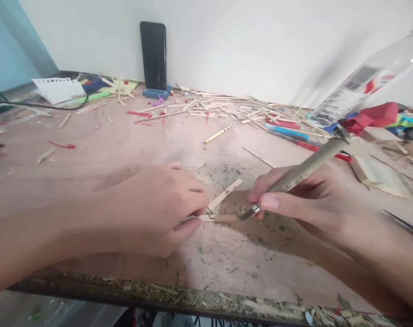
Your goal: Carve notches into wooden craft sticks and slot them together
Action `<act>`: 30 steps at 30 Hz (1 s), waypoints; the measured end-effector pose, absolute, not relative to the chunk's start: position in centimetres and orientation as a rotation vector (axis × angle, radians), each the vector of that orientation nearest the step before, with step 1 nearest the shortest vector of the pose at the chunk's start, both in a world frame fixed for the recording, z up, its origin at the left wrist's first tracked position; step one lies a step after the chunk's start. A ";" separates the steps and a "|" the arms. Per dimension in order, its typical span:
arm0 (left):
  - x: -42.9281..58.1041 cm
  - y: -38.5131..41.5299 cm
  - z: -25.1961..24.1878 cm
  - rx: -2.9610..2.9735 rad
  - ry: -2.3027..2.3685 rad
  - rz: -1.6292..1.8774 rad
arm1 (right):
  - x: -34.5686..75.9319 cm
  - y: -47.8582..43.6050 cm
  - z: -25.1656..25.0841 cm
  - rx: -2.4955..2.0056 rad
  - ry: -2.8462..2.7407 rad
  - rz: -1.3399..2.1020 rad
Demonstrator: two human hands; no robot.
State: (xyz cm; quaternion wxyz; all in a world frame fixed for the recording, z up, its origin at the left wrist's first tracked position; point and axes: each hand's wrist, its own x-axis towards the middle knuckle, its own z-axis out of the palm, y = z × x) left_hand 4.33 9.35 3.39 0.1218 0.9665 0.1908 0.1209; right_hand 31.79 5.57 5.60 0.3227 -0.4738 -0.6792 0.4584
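Observation:
My left hand [172,209] is closed, its thumb and fingers pinching a flat wooden craft stick [208,218] against the table. Part of that stick lies under the fingers; its right part points toward my right hand and sits in shadow. A craft knife with a thick beige handle [303,168] and a short dark blade is held like a pen in my right hand [305,200]. The blade tip is at the right end of the stick; whether it touches, I cannot tell. Just above lies a second craft stick [226,194] with a small dark mark.
Green shavings [233,170] are scattered around the sticks. Wooden strips [227,106] pile along the wall. A phone [154,56] stands on a blue holder. On the right are a plastic bottle [359,86], red pieces [376,116] and wood blocks [380,172]. Debris lines the front edge.

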 end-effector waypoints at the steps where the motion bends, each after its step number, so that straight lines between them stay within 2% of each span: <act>1: 4.3 9.4 3.4 2.834 0.560 0.355 | 31.8 5.6 5.6 -1.248 -1.784 1.208; 9: 3.9 9.7 4.2 2.706 0.486 0.184 | 32.0 5.4 5.5 -1.257 -1.745 1.353; 15: 3.9 10.0 4.2 2.715 0.484 0.286 | 31.3 5.3 5.2 -1.277 -1.710 1.467; 30: 4.2 10.3 3.8 2.578 0.391 0.282 | 30.0 4.7 4.6 -1.311 -1.633 1.578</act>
